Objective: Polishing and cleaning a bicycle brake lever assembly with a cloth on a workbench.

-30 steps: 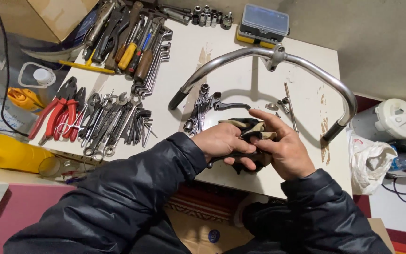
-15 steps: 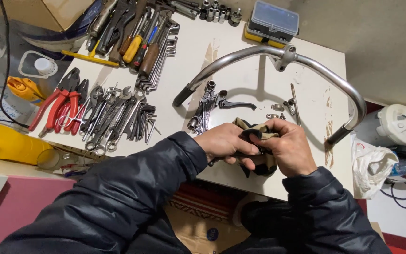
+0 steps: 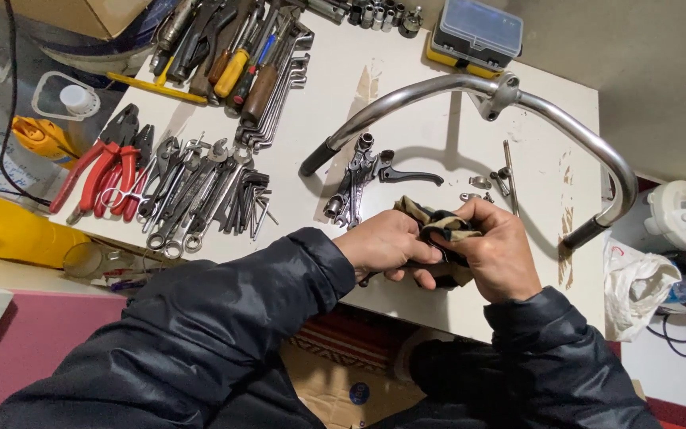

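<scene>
A crumpled rag (image 3: 438,230), tan and black in colour, is held over the near part of the white table (image 3: 430,135), just in front of the person's body. It is bunched up, so no clear long axis can be made out; its upper corner points away from the person, toward the loose parts beyond it, and a lower flap hangs down between the hands. The rag is gripped from its left side by the left hand (image 3: 387,246), whose fingers are curled closed around the cloth, and from the right by the right hand (image 3: 498,254), whose fingers and thumb are pinched on the upper fold. Whether anything is wrapped inside the rag cannot be told. Just beyond the hands, a black brake lever (image 3: 406,175) and a small cluster of wrenches (image 3: 351,187) are laid on the table. Farther back, a curved chrome handlebar (image 3: 470,87) is stretched across the table. To the left, red-handled pliers (image 3: 101,171) are set beside a row of spanners (image 3: 192,195).
</scene>
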